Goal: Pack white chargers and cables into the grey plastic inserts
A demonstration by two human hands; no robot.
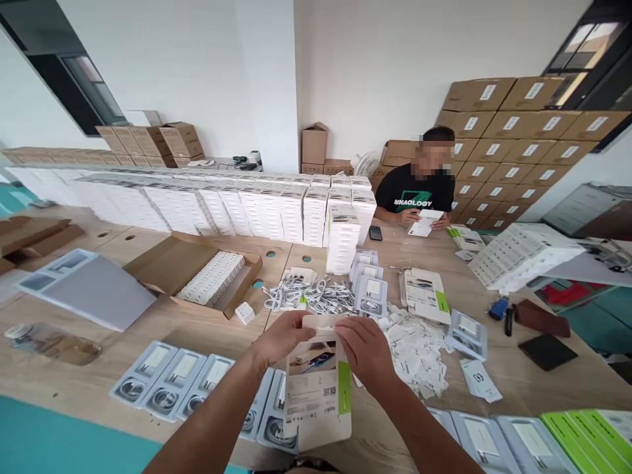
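Note:
A white printed retail box [314, 398] with a green side strip is held upright in front of me, over the near table edge. My left hand [286, 337] pinches its upper left edge, and my right hand [364, 349] has its fingers closed at the upper right, by the top flap. Whether the box holds anything cannot be seen. Behind my arms lie grey plastic trays [181, 368], each with a white charger and a coiled cable. A heap of white cables [316, 294] sits just beyond my hands, and a pile of small white paper pieces [417, 352] is at the right.
Long stacks of white boxes [266, 210] line the table's far side. An open carton [237, 296] of chargers stands left of centre. Across the table, a person [419, 191] holds a white box. More trays [476, 438] and green-sided boxes [577, 438] lie near right.

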